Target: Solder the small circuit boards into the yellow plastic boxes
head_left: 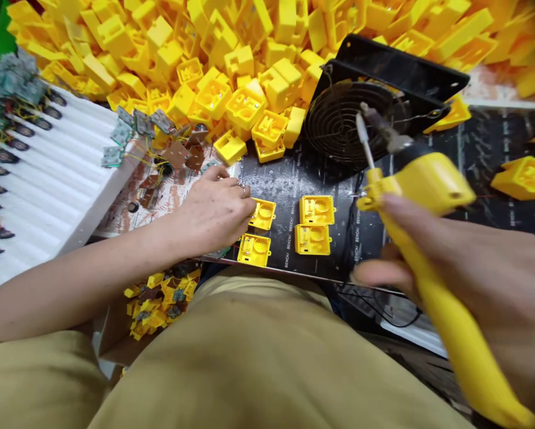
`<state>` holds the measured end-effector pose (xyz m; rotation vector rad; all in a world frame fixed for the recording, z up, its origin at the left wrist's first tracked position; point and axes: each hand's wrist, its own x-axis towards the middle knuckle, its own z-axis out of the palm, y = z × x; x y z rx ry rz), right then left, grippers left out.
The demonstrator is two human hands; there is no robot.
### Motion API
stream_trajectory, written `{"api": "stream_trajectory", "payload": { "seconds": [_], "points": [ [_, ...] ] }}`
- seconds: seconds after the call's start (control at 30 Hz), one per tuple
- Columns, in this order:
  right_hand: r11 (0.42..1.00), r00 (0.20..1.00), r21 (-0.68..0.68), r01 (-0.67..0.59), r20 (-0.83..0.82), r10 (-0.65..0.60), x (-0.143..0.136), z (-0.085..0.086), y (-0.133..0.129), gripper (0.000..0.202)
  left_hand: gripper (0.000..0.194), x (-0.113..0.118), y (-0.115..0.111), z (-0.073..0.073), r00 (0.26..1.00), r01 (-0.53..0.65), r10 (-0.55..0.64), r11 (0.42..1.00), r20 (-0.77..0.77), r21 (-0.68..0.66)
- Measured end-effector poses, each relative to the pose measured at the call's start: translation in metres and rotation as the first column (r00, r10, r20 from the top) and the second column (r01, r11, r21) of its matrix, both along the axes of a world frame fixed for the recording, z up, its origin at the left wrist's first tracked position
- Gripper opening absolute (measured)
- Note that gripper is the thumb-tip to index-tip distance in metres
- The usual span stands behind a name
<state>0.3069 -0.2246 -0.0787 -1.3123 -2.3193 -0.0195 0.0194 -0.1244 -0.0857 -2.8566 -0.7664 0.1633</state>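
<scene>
My right hand (464, 268) is wrapped round a yellow soldering gun (432, 268), whose metal tip points up and left in front of a black fan. My left hand (218, 208) rests palm down at the left part of the black bench mat, fingers bent and their tips hidden. Beside it lie two open yellow housings, one (264, 213) partly covered by my fingers and another (254, 249) nearer the front edge. Two more yellow housings, (317, 210) one behind the other, stand between my hands, with small round parts inside.
A big heap of yellow housings (249, 101) lines the back. The black fan (352, 119) stands before it. Circuit boards with wires (178, 155) lie left, by a white ribbed foam tray (80, 155). A box of yellow pieces (111, 333) sits below.
</scene>
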Motion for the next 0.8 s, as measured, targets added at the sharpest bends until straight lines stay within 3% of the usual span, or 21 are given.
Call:
{"api": "stream_trajectory", "payload": {
  "seconds": [0.13, 0.27, 0.43, 0.53, 0.63, 0.7, 0.8],
  "points": [
    [0.963, 0.953, 0.027, -0.270, 0.153, 0.262, -0.001, -0.009, 0.031, 0.024, 0.025, 0.002, 0.000, 0.003, 1.000, -0.006, 0.006, 1.000, -0.011, -0.020],
    [0.923, 0.900, -0.031, -0.385, 0.211, 0.382, -0.001, -0.019, 0.055, 0.028, 0.024, 0.007, -0.002, 0.004, 0.997, -0.047, 0.044, 0.998, -0.056, -0.045],
    [0.904, 0.883, -0.064, -0.423, 0.197, 0.427, -0.002, -0.022, 0.062, 0.036, 0.026, 0.001, -0.001, 0.011, 0.996, -0.089, 0.086, 0.980, -0.024, -0.175],
    [0.907, 0.889, -0.074, -0.414, 0.183, 0.420, -0.002, -0.021, 0.061, 0.037, 0.028, -0.020, 0.008, 0.026, 0.965, -0.140, 0.187, 0.961, 0.187, -0.238],
    [0.915, 0.902, -0.103, -0.389, 0.158, 0.402, -0.002, -0.022, 0.062, 0.039, 0.029, -0.044, 0.023, 0.034, 0.866, -0.256, 0.343, 0.929, 0.363, -0.268],
    [0.918, 0.906, -0.117, -0.378, 0.156, 0.393, -0.006, -0.021, 0.065, 0.034, 0.029, -0.053, 0.030, 0.031, 0.853, -0.295, 0.384, 0.914, 0.353, -0.280],
    [0.928, 0.910, -0.105, -0.359, 0.181, 0.372, -0.018, -0.021, 0.070, 0.023, 0.027, -0.049, 0.036, 0.016, 0.908, -0.291, 0.347, 0.926, 0.234, -0.242]
  ]
}}
